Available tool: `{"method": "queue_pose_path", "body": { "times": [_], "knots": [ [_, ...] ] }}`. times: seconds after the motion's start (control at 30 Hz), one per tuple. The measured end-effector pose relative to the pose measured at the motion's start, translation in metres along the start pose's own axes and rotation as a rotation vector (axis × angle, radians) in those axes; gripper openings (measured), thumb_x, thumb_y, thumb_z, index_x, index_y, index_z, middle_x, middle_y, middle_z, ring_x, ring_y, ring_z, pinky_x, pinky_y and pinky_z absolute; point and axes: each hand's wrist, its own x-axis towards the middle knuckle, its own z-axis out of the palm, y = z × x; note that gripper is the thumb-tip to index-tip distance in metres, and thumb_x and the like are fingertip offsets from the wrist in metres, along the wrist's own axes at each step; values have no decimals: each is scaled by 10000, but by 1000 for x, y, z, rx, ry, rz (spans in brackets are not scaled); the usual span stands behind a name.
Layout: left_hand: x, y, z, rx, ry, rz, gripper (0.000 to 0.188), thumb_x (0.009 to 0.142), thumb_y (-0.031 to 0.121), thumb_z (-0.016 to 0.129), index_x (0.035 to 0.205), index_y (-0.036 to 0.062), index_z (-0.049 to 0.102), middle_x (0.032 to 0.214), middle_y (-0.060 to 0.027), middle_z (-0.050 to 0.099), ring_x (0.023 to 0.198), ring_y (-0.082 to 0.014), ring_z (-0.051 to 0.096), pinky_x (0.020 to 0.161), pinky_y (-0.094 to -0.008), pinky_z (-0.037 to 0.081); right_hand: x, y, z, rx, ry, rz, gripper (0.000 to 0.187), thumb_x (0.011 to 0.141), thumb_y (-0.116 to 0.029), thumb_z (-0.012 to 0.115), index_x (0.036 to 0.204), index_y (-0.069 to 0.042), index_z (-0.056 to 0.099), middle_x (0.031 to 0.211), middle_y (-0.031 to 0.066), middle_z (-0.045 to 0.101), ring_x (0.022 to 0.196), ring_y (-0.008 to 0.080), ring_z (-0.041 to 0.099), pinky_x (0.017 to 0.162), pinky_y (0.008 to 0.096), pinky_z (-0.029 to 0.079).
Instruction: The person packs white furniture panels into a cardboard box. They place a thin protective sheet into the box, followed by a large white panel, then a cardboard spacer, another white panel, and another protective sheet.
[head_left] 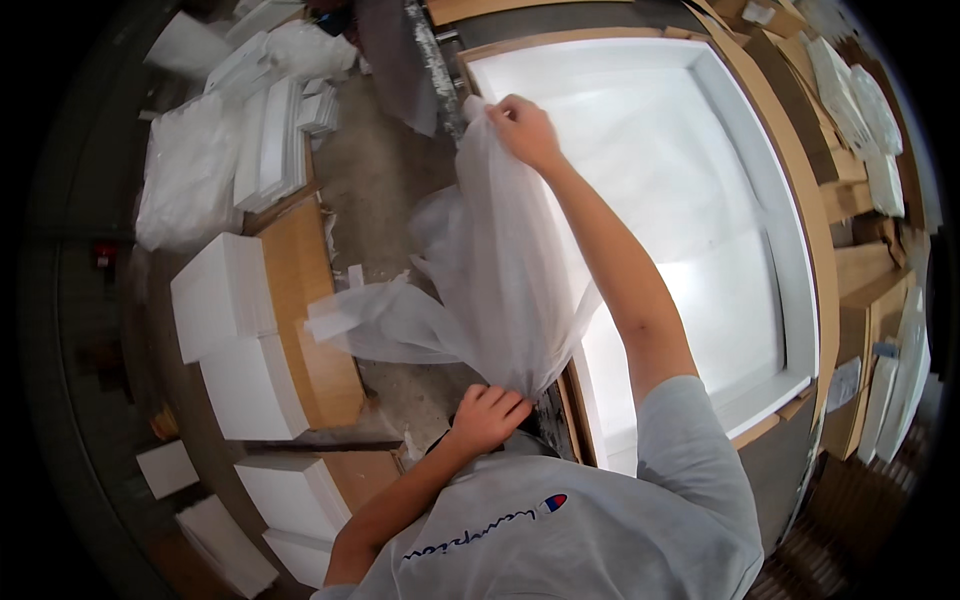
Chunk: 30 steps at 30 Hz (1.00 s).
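A thin translucent plastic sheet (pixel 490 240) hangs in folds over the left side of a large open cardboard box (pixel 808 190). White foam walls (pixel 735 105) line the box, and a pale, smooth white surface (pixel 660 180) lies inside. My right hand (pixel 525 130) reaches across to the far left corner, its fingers closed on the sheet's upper edge. Close to my body, my left hand (pixel 487 415) pinches the sheet's lower part beside the box's near left edge. One loose end of the sheet trails out to the left over the floor.
Stacks of white foam blocks (pixel 235 290) with brown board (pixel 310 300) stand on the left. Behind them are foam strips (pixel 270 140) and plastic-wrapped bundles (pixel 185 180). Along the right lie more cardboard boxes (pixel 850 350) with wrapped white pieces. The box rests on a dark surface (pixel 775 455).
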Motion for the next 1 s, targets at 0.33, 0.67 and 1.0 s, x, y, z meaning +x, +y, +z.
{"method": "queue_pose_path", "body": {
  "times": [0.33,0.67,1.0],
  "knots": [
    [106,16,-40,-81,68,-105,404,693,227,735,1052,78,623,1155,-91,555,1039,-280,516,854,-409,414,-90,243,-224,-1000,409,106,542,859,-370,600,1308,-89,488,1309,171,484,1220,337,445,971,477,398],
    [144,2,1,0,-465,-50,424,818,336,670,1140,65,623,1280,-125,537,1314,-357,348,1109,-533,213,-198,283,-284,-1046,301,402,584,953,-454,419,1449,-152,349,1503,118,321,1386,330,274,1111,474,233],
    [138,27,-1,-159,-407,71,366,860,286,634,1153,70,607,1238,-82,561,1303,-266,398,1083,-437,306,-178,202,-265,-966,289,100,567,943,-362,497,1435,-114,360,1478,164,341,1371,342,297,1113,460,262]
  ]
}}
